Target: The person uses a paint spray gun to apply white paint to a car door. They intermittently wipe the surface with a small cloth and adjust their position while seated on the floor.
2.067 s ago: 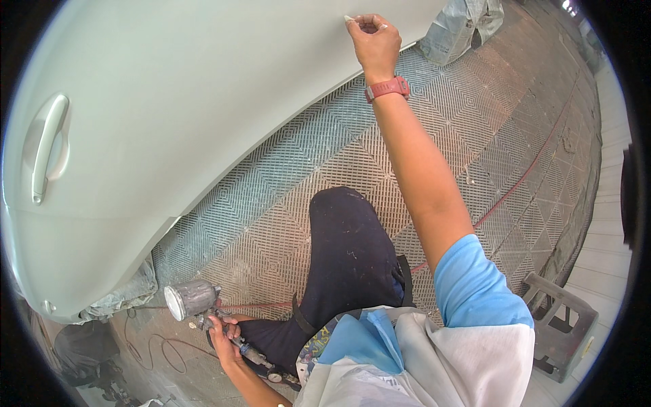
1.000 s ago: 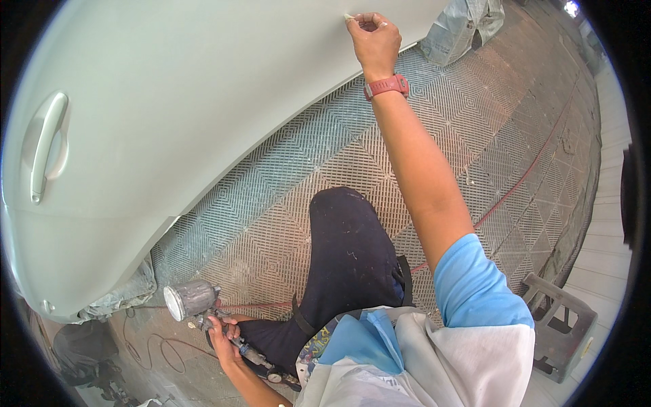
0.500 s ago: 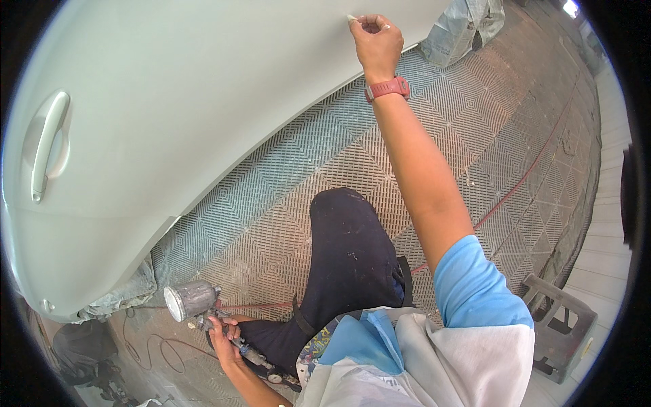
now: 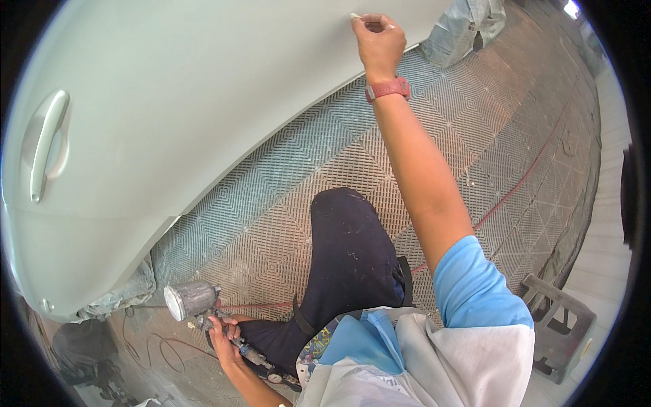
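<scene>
My left hand (image 4: 227, 336) is closed round a paint spray gun (image 4: 200, 317) at the lower left. The gun's round metal cup (image 4: 190, 300) faces up and to the left, and a small gauge (image 4: 274, 378) sits near the hose end of its handle. At the top, my right hand (image 4: 378, 44) reaches out to the pale car door panel (image 4: 203, 81), its fingers in a pinch. A tiny whitish bit (image 4: 354, 16) shows at the fingertips; its kind is too small to tell. Whether the fingers touch the panel I cannot tell.
A door handle (image 4: 49, 146) stands out from the panel at the left. Plastic sheeting (image 4: 461, 34) covers the part beyond the panel. A thin red hose (image 4: 522, 180) crosses the grated floor (image 4: 352, 159). At the right stands a grey plastic step stool (image 4: 559, 329).
My right hand has shifted very slightly to the right along the panel, still pinched. The left hand and the spray gun have stayed in place.
</scene>
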